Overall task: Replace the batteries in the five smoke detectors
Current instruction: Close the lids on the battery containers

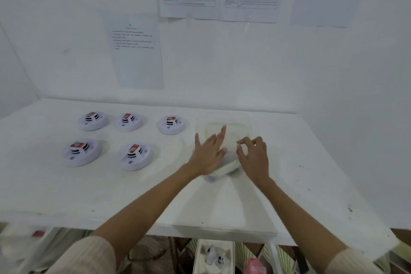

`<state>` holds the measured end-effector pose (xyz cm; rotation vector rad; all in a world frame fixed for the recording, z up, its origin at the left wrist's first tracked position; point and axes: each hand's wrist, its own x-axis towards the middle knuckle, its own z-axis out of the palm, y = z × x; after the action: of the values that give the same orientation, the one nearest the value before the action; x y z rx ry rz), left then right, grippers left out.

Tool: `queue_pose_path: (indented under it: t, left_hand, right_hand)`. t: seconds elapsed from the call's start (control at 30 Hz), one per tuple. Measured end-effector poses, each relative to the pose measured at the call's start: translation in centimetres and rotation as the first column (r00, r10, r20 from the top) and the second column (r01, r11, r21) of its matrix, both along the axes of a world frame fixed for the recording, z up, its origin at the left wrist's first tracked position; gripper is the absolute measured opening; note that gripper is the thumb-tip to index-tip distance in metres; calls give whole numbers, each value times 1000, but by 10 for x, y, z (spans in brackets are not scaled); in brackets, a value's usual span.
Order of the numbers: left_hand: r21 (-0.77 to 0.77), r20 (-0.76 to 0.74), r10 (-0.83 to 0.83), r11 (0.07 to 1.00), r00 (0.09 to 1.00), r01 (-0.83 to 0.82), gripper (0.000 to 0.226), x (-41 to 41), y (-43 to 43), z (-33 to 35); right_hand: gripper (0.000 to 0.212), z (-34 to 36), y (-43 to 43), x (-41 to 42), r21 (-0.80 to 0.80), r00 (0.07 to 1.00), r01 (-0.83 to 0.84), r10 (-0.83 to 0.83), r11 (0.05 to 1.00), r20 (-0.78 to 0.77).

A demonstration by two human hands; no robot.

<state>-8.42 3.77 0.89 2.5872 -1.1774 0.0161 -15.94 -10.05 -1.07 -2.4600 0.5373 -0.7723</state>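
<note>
Head view: five round white smoke detectors [135,157] lie face up, a red-labelled battery [133,148] atop each, left of the translucent container [222,122] (blurred). Left hand [208,151] rests flat on it, fingers straight. Right hand [253,153] curls at its rim, grip unclear.

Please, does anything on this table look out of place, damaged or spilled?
Nothing looks spilled or damaged. The five smoke detectors stand in two neat rows on the table, each with a red-and-white battery on top. Only the container, between the left hand and the right hand, is blurred, so its state is unclear.
</note>
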Motion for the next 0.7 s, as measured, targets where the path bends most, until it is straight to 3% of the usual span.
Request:
queue_pose_path:
  t: [0.07, 0.13, 0.2, 0.33, 0.47, 0.7]
  left_hand:
    - [44, 10, -103, 994, 995, 103, 57, 18, 13, 5]
    - [78, -48, -41, 996, 998, 44, 54, 34, 21, 6]
    - [75, -157, 79, 995, 985, -68, 51, 34, 18, 2]
    - [-156, -316, 282, 926, 906, -343, 41, 5, 1, 0]
    - [-261, -305, 350, 864, 886, -431, 36, -3, 2, -2]
    - [-341, -239, 301, 864, 923, -370, 37, 10, 2, -8]
  right_hand:
    - [11, -9, 17, -14, -41, 974, 184, -176, 982, 139]
    - [7, -11, 25, -22, -66, 955, 256, -242, 964, 170]
    - [8, -5, 21, -20, 52, 966, 230, -234, 972, 113]
    - [35, 10, 6, -12, 244, 998, -55, 60, 968, -11]
    - [39, 7, 9, -2, 112, 972, -127, 146, 986, -184]
    - [34, -1, 13, 10, 29, 996, -18, 21, 999, -92]
